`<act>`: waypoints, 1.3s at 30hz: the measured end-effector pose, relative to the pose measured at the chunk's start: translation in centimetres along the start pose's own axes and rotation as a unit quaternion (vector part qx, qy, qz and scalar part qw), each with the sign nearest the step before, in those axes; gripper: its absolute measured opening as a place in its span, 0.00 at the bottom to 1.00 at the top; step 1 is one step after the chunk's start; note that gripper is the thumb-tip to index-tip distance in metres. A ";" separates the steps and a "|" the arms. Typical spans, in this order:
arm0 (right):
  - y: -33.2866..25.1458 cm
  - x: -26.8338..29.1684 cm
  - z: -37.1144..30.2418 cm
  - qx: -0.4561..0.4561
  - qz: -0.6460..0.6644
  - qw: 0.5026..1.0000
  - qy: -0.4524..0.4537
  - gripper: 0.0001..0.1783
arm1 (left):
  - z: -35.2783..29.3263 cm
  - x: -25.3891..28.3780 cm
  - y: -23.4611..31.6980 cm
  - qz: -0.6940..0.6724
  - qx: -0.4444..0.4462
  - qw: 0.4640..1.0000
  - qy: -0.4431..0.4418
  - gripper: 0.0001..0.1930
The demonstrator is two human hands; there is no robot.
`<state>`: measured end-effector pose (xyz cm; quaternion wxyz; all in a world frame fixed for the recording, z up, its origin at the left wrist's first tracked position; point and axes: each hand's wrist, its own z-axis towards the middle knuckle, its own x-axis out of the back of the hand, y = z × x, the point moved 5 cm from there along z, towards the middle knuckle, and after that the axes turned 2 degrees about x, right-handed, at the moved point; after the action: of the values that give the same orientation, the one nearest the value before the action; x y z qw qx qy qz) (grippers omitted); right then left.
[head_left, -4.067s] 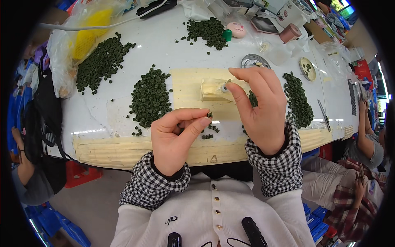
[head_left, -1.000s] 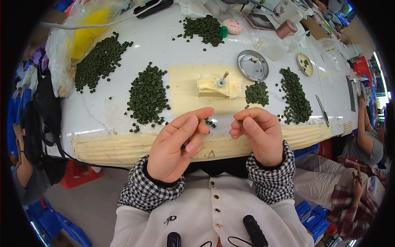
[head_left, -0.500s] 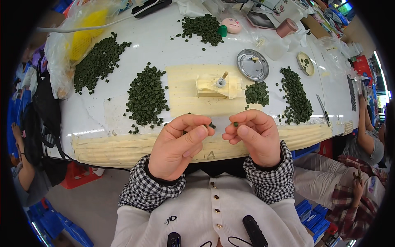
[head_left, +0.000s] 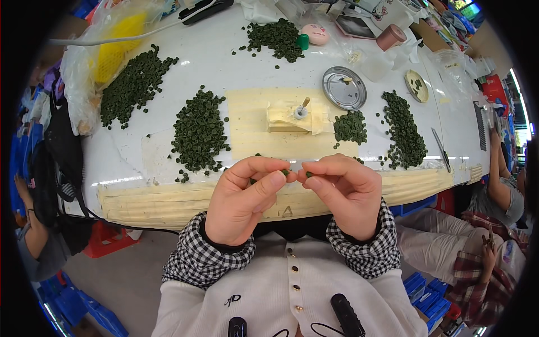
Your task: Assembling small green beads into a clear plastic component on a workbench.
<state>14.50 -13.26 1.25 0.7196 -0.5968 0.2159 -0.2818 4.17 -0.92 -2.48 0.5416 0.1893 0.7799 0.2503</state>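
A: Head view, left to right. What lies on the tabletop (head_left: 269, 62)?

B: Item one, a long heap of green beads (head_left: 133, 84) at far left. Item two, a second heap (head_left: 197, 132) beside a taped yellow patch (head_left: 255, 121). Item three, a small wrapped block (head_left: 292, 117) with a stick standing in it. Item four, a round metal lid (head_left: 343, 88). Item five, two more bead heaps (head_left: 401, 130) at right.

A: And the hands?

B: Left hand (head_left: 241, 199) and right hand (head_left: 345, 194) meet over the near edge of the tabletop, almost touching. Each set of fingers (head_left: 275, 178) is pinched narrow on a small green bead (head_left: 286, 172); the right one's bead (head_left: 309, 174) shows just at the tips.

A: Handling notes?

B: Judged very light, hard and smooth, so easy to drop or flick away. Best taken by thumb and forefinger tips across its sides. I cannot tell whether anything passes between the two beads.
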 end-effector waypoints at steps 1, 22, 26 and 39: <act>-0.3 0.0 0.1 0.032 -0.059 0.998 -0.005 0.12 | 0.0 0.0 -0.1 0.002 -0.004 1.000 0.004 0.08; -1.7 -1.5 0.0 0.157 -0.222 0.962 0.024 0.16 | -0.2 -0.5 -0.5 0.051 -0.025 0.997 0.052 0.05; -1.7 -1.7 0.3 0.128 -0.191 0.972 0.039 0.15 | -0.1 -0.3 -0.5 0.000 -0.025 0.999 0.044 0.05; -1.6 -1.7 -0.1 0.152 -0.204 0.966 0.036 0.18 | -0.6 -1.1 0.8 0.135 -0.139 0.978 0.072 0.10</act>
<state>12.91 -12.38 2.75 0.7209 -0.5011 0.0700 -0.4736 4.00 -0.99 -1.04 0.4662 0.1974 0.7418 0.4398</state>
